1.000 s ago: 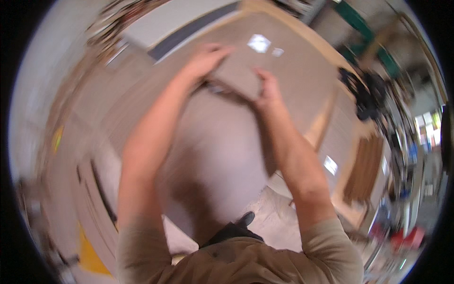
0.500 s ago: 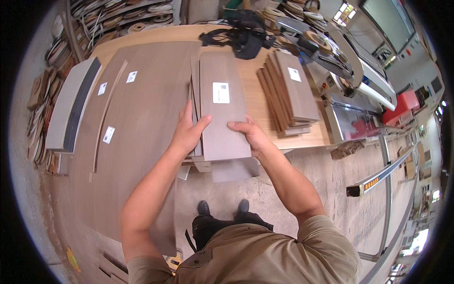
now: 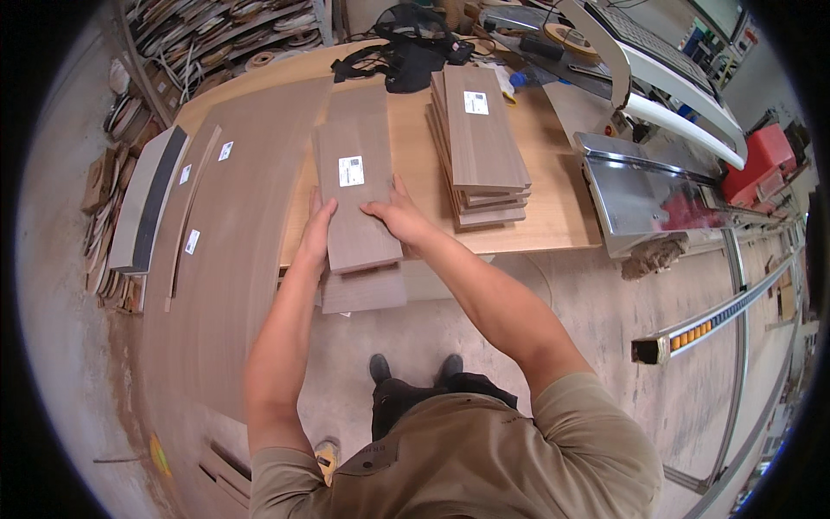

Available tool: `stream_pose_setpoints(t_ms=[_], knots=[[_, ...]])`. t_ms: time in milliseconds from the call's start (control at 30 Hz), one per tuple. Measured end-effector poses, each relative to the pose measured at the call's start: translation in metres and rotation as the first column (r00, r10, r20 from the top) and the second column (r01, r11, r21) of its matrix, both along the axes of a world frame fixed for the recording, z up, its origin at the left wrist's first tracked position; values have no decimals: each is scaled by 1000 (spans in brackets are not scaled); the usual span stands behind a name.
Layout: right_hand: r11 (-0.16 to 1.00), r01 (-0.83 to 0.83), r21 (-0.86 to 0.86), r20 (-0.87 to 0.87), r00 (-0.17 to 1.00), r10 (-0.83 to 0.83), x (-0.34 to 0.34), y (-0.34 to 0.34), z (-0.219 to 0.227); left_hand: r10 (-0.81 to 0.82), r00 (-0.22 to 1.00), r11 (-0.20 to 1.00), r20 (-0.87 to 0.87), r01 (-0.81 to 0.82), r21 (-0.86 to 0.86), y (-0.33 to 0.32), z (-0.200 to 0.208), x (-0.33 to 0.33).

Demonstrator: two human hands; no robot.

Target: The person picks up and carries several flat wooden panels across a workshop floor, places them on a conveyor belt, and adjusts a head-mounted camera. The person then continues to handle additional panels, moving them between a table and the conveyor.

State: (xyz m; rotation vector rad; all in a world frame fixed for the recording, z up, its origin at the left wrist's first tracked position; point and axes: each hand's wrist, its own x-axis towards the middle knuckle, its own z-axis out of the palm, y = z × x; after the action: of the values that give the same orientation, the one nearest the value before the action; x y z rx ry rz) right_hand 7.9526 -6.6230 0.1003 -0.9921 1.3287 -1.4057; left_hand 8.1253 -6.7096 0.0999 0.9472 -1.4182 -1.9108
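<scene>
The stack of brown boards (image 3: 363,229) lies at the front of the table (image 3: 558,235), at about eleven o'clock from me, its near end appearing to reach past the front edge; a lower board (image 3: 365,294) sticks out farther toward six. My hands have it between them: the left hand (image 3: 317,232) lies along the nine o'clock edge, the right hand (image 3: 401,218) along the three o'clock edge, both partly curled, thumbs on the top face, fingers mostly hidden down the sides.

Around the stack, a bare strip of table runs along its three o'clock side as far as a second stack (image 3: 484,156), whose boards sit slightly out of line. Toward nine there is only a sliver of bare table before a large brown panel (image 3: 246,208), so my left hand has less room than my right. Open floor (image 3: 510,298) spreads from four round to six, up to a roller track (image 3: 692,333) with orange rollers.

At twelve, a black bag (image 3: 406,52) with straps lies by the table's far edge. At eleven, a shelf (image 3: 226,41) is crowded with coiled strips. At two stands a red box (image 3: 765,164), its contents unclear to me.
</scene>
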Motion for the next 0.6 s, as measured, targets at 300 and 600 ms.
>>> stream_pose_setpoints(t_ms=[300, 600], knots=[[943, -161, -290, -204, 973, 104, 17, 108, 72, 369, 929, 743, 2, -293, -601, 131, 92, 26], [939, 2, -345, 272, 957, 98, -21, 288, 103, 76, 925, 997, -372, -61, 53, 260, 58, -8]])
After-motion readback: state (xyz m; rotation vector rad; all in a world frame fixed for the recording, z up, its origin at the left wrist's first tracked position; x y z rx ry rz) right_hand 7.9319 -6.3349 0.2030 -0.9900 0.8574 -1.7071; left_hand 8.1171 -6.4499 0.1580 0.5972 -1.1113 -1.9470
